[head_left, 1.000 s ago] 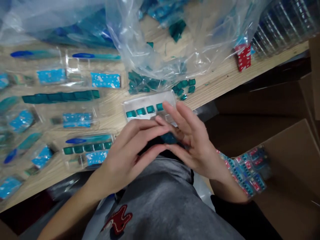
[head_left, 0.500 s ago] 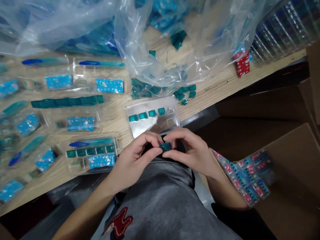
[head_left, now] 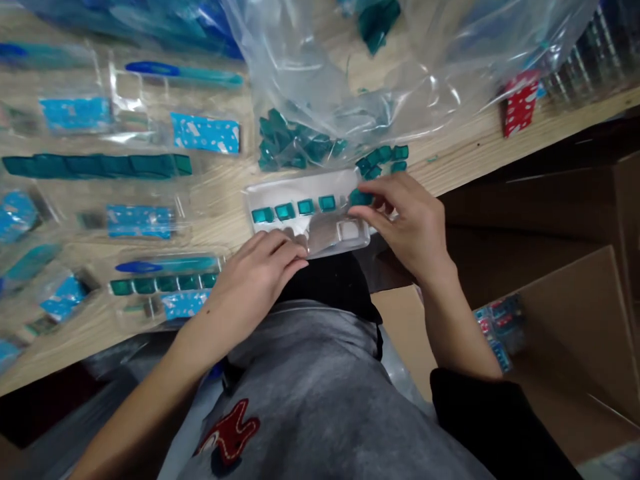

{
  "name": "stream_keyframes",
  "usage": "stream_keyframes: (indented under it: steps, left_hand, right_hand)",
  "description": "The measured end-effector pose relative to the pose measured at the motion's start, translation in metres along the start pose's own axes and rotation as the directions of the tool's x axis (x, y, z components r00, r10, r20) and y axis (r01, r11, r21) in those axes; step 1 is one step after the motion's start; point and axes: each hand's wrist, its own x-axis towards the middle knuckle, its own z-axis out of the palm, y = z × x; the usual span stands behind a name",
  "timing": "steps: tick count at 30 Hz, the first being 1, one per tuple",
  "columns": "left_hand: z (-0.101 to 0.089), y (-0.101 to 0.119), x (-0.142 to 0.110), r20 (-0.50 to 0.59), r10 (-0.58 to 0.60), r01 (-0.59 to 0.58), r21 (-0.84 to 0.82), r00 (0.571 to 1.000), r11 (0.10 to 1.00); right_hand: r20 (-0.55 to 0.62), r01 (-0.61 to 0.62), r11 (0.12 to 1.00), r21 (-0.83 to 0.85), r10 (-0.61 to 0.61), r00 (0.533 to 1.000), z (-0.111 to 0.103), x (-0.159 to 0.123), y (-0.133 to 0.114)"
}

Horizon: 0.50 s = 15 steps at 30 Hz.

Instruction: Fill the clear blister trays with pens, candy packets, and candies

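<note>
A clear plastic tray lies at the near edge of the wooden table, with a row of several small teal blocks in its slots. My right hand pinches one more teal block at the row's right end, over the tray. My left hand rests on the tray's near left edge, fingers flat and together, holding nothing. A loose pile of teal blocks lies just behind the tray.
A big clear bag with more teal blocks sits behind. Filled trays with blue pens and blue cards cover the table's left side. A red packet lies far right. Cardboard boxes stand at the right, below the table.
Both hands held one teal block together over my lap. The right hand has since carried it up to the tray's row, and the left hand has moved onto the tray's near edge.
</note>
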Motion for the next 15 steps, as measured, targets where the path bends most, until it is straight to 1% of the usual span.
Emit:
stream_keyframes:
  steps: [3, 6, 8, 10, 12, 15]
  left_hand:
    - [-0.005, -0.006, 0.001, 0.066, 0.000, 0.000, 0.000, 0.998, 1.000]
    - [-0.008, -0.010, 0.005, 0.106, 0.005, 0.004, -0.078, 0.994, 0.997]
    - [-0.010, -0.013, 0.008, 0.122, 0.020, -0.004, -0.135, 0.992, 0.991]
    - [-0.012, -0.015, 0.010, 0.148, 0.030, -0.007, -0.155, 0.988, 0.988]
    - [-0.012, -0.014, 0.011, 0.161, 0.033, -0.018, -0.098, 0.986, 0.995]
    - [-0.008, -0.011, 0.009, 0.128, 0.070, -0.084, 0.104, 0.989, 0.991]
  right_hand:
    - [0.112, 0.036, 0.998, -0.042, -0.031, 0.993, 0.002, 0.010, 0.006]
    - [0.215, 0.072, 0.996, -0.049, -0.060, 0.975, -0.002, 0.015, 0.006]
    - [0.263, 0.082, 0.993, -0.081, -0.058, 0.963, -0.005, 0.016, 0.003]
    - [0.285, 0.106, 0.983, -0.153, -0.059, 0.957, -0.006, 0.017, -0.003]
    - [0.307, 0.162, 0.956, -0.246, -0.082, 0.948, -0.005, 0.016, -0.008]
    - [0.290, 0.270, 0.897, -0.351, -0.170, 0.942, -0.001, 0.012, -0.009]
